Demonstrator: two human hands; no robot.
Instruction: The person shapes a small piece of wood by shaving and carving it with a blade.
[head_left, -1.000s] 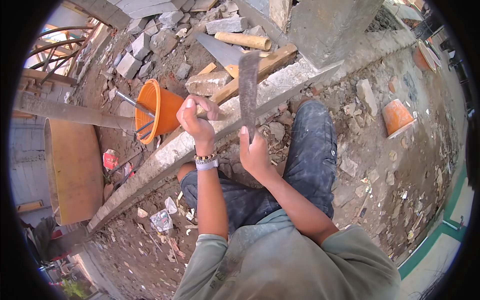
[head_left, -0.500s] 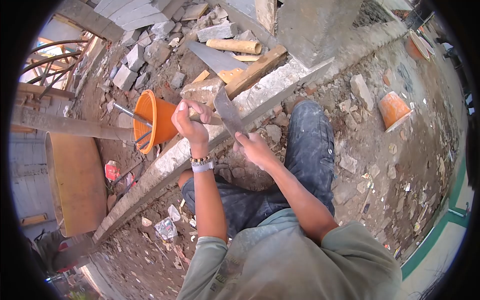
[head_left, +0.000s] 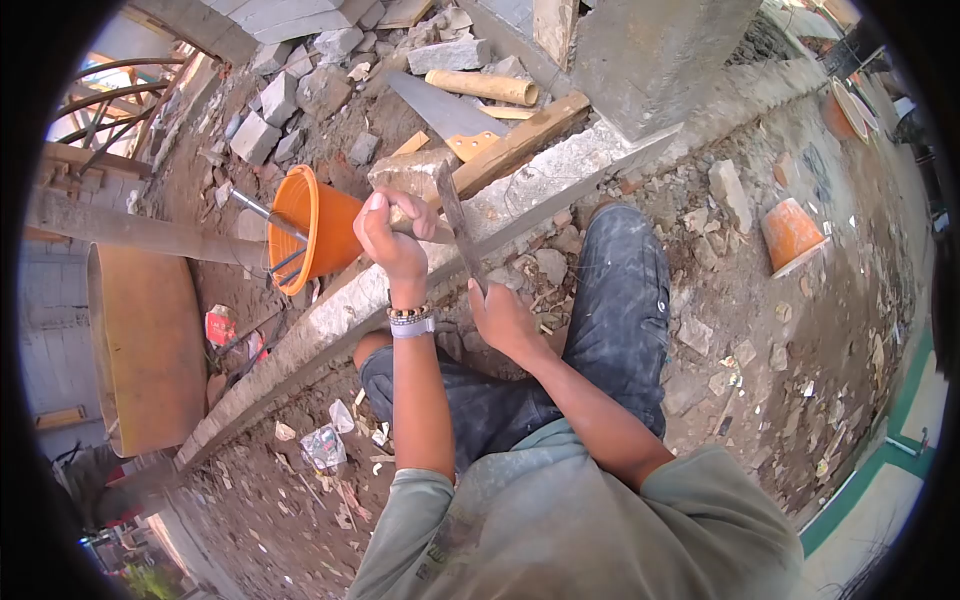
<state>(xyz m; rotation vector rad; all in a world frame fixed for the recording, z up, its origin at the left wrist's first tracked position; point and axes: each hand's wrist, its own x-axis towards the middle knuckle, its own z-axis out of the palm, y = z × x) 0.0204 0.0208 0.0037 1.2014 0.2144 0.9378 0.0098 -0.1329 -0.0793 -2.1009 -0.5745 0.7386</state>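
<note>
My right hand is closed around the grip of a machete, whose dark, broad blade points away from me. The grip is hidden by my fingers. In my left hand, fingers wrapped, is a short pale wooden stick, its free end against or just behind the blade. I cannot tell whether the edge is cutting into it. Both hands are above a long concrete beam. An orange bucket with metal tools in it leans just left of my left hand.
Beyond the beam lie a handsaw, a bamboo piece, a wooden batten and broken blocks. A concrete column rises ahead. Another orange bucket lies on the rubble-strewn ground at right.
The machete blade has turned from broad side to more edge-on, and its tip sits slightly farther right. Both hands keep their holds, with the left a little lower and farther right.
</note>
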